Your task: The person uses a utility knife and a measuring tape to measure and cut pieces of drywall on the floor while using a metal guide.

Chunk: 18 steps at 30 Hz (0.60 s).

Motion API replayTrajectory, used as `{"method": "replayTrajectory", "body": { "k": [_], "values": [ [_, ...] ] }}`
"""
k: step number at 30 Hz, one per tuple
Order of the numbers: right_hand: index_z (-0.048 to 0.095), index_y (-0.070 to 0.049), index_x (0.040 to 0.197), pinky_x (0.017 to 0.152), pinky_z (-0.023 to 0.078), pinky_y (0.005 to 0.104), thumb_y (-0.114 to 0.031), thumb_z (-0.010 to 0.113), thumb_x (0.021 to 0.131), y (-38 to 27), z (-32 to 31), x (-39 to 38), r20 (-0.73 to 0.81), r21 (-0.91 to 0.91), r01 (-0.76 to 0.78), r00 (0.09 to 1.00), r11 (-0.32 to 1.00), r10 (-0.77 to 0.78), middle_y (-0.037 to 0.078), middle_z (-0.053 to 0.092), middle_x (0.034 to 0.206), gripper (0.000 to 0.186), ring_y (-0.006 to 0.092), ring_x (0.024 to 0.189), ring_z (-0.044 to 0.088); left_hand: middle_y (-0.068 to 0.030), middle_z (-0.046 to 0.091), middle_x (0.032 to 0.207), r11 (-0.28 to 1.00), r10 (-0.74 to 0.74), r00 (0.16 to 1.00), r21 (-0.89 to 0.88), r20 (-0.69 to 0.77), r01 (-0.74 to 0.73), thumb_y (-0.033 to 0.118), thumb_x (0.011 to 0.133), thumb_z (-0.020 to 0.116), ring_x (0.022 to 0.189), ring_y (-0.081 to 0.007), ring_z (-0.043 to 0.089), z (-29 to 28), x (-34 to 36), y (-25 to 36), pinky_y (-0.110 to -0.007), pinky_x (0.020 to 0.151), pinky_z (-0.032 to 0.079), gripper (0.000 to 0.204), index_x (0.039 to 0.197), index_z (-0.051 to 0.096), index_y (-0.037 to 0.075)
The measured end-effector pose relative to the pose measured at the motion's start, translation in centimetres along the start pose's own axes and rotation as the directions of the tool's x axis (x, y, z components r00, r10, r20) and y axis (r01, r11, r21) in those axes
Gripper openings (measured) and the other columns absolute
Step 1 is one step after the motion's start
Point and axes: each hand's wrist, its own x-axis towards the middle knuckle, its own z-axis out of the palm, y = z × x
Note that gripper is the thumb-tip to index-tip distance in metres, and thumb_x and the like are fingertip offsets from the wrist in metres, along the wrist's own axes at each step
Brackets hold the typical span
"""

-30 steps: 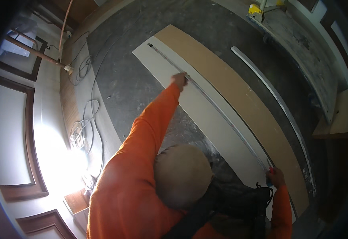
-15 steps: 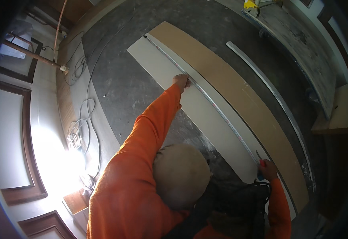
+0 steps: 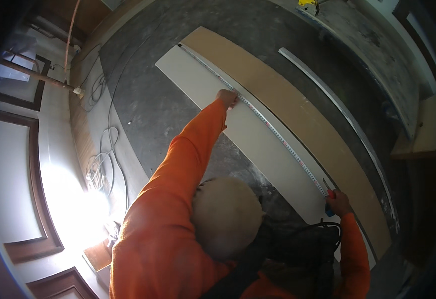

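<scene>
A long pale panel [image 3: 272,158] lies on the dark floor, with a tape measure's blade [image 3: 276,133] stretched along it from a far-end corner. My left hand [image 3: 227,98] pinches the blade part way along, its knuckles over the panel. Near the panel's closer end, my right hand [image 3: 339,203] is closed round a red-handled knife [image 3: 331,194], its narrow blade pointing away from me. The tape measure's blue case [image 3: 329,211] shows beneath that same hand. My fingers partly hide both the knife's handle and the case.
A brown panel [image 3: 287,104] lies along the pale one's right side. Farther right are a thin metal strip [image 3: 345,117] and a long worn board [image 3: 372,55]. Coiled cables [image 3: 97,167] lie at the left, near a glaring lamp [image 3: 76,209].
The view has shifted slightly, and my right hand appears a little higher and farther forward with the knife and tape case. My left hand stays on the tape blade at nearly the same place.
</scene>
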Motion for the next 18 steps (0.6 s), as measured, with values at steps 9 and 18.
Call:
{"method": "replayTrajectory", "body": {
  "k": [9,18],
  "values": [
    [0.062,0.001,0.093,0.075,0.048,0.0476,-0.031,0.064,0.081,3.2,3.3,1.9,-0.085,0.021,0.066,0.994,0.998,-0.064,0.024,0.065,0.09,0.034,0.0403,0.088,0.064,-0.0108,0.066,0.095,0.315,0.645,0.726,0.949,-0.236,0.029,0.033,0.088,0.059,0.089,-0.0294,0.064,-9.9,-1.3,-3.7,-0.043,0.083,0.052,0.032,0.109,0.064,0.01],
    [0.063,0.002,0.096,0.077,0.048,0.0477,-0.034,0.06,0.086,9.9,2.5,0.5,-0.06,-0.068,-0.02,0.998,0.997,0.016,0.026,0.065,0.094,0.038,0.0426,0.092,0.063,-0.0103,0.048,0.134,0.64,0.646,0.671,0.738,-0.364,-0.216,0.024,0.082,0.067,0.129,-0.0302,0.04,-8.3,-10.7,-7.5,-0.044,0.108,0.033,0.049,0.128,0.054,0.012]
  ]
}}
